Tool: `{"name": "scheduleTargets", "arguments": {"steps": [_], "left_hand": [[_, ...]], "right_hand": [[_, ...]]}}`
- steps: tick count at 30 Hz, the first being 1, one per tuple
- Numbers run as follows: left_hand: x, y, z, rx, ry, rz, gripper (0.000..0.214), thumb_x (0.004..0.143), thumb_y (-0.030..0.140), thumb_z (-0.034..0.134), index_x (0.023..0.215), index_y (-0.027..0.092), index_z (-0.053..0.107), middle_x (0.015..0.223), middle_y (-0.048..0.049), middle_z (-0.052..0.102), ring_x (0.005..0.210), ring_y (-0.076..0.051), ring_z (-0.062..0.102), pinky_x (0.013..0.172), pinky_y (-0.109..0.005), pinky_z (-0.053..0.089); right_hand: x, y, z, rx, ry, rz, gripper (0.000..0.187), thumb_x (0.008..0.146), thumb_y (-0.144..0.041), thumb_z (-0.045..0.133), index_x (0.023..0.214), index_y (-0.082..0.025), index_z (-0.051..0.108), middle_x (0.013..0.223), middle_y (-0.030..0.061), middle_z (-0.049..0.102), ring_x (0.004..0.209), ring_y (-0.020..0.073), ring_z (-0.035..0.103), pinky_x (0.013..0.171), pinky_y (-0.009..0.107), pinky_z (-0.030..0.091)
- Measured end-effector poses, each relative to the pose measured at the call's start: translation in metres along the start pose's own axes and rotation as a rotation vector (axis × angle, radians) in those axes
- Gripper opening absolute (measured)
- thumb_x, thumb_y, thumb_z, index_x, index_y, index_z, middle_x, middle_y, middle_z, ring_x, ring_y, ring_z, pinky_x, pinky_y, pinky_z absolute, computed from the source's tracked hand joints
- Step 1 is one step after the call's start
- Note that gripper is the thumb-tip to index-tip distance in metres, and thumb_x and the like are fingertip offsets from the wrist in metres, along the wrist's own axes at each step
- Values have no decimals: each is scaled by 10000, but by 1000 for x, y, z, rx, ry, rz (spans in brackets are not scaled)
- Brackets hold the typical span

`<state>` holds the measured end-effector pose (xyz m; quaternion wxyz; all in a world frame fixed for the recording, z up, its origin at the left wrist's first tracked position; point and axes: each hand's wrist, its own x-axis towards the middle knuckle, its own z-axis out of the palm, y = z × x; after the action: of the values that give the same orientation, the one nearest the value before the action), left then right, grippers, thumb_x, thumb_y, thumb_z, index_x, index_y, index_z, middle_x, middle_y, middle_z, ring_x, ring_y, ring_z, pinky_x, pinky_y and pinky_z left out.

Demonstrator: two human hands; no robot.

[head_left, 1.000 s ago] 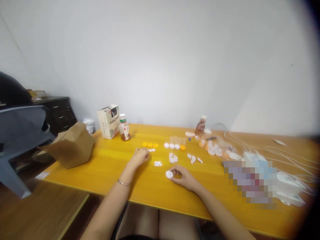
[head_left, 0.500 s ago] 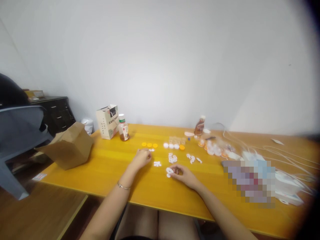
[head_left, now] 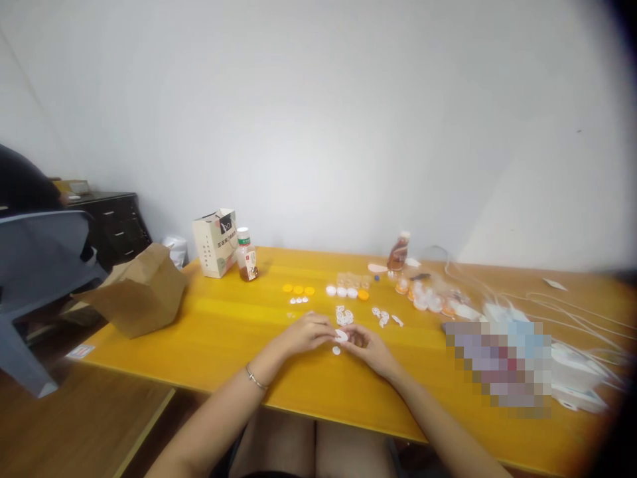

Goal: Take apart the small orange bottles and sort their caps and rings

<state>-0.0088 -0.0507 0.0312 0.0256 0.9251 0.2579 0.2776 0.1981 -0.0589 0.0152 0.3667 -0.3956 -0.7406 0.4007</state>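
My right hand (head_left: 367,348) pinches a white round disc (head_left: 341,336) just above the table. From the other side, the closed fingertips of my left hand (head_left: 314,330) meet the disc's left edge; whether they also hold a smaller piece is hidden. Just below the disc lies a second, smaller white disc (head_left: 336,350). Behind my hands is a cluster of small white parts (head_left: 344,316), and another group of white parts (head_left: 383,317) lies to its right. A short row of small white pieces (head_left: 299,301) sits in front of the orange caps (head_left: 298,290).
White caps (head_left: 341,292) and an orange cap (head_left: 363,295) line up before clear containers (head_left: 352,280). Bottles (head_left: 247,255) (head_left: 399,252), a paper bag (head_left: 215,243) and a cardboard box (head_left: 144,289) stand around. Cables (head_left: 557,305) and clutter cover the right side.
My left hand has moved right and nearer, from the row of small white pieces to the disc in my right hand. More of that row now shows. My right hand stays nearly in place.
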Motion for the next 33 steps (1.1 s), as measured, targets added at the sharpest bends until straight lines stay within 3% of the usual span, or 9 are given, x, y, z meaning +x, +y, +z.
{"name": "scheduleTargets", "arguments": {"steps": [4,7,10,13,21,33], "left_hand": [[-1,-20,-16,48,153,-96,209,865,303,458,864,176,624,805,-38,623,764,-125,560,720,-240,372],[-4,-46,-40,119,231,-310,186,846,302,482,821,175,616,820,-33,625,776,-135,561,731,-248,370],[-14,-76,-60,268,170,-624,154,819,288,504,803,184,615,849,-19,628,808,-143,555,731,-238,371],[-28,-100,-64,322,136,-740,144,796,231,502,769,163,627,812,-44,631,789,-166,554,696,-244,371],[-44,-127,-44,355,56,-857,154,790,218,503,777,177,651,876,-68,640,848,-203,558,710,-262,356],[-46,-132,-37,370,65,-834,181,822,241,484,855,196,657,898,-65,622,869,-198,555,729,-271,362]], "right_hand": [[-1,-4,-2,-19,57,50,398,700,-456,582,998,-194,555,707,-12,525,615,126,483,605,252,419],[-2,-6,-2,-67,90,81,362,714,-454,558,963,-193,582,717,-6,536,648,137,503,641,263,425],[-2,-5,-1,-82,98,75,339,716,-453,548,929,-195,597,724,0,554,678,150,518,661,270,426],[-1,-3,0,-78,99,66,319,723,-452,540,897,-193,608,728,5,575,688,157,528,665,276,431],[-2,-2,0,-95,98,65,302,734,-446,533,882,-195,612,731,9,590,694,161,537,668,285,447],[-2,-3,0,-135,77,63,294,743,-446,516,871,-196,604,768,15,616,721,171,562,684,295,454]]}}
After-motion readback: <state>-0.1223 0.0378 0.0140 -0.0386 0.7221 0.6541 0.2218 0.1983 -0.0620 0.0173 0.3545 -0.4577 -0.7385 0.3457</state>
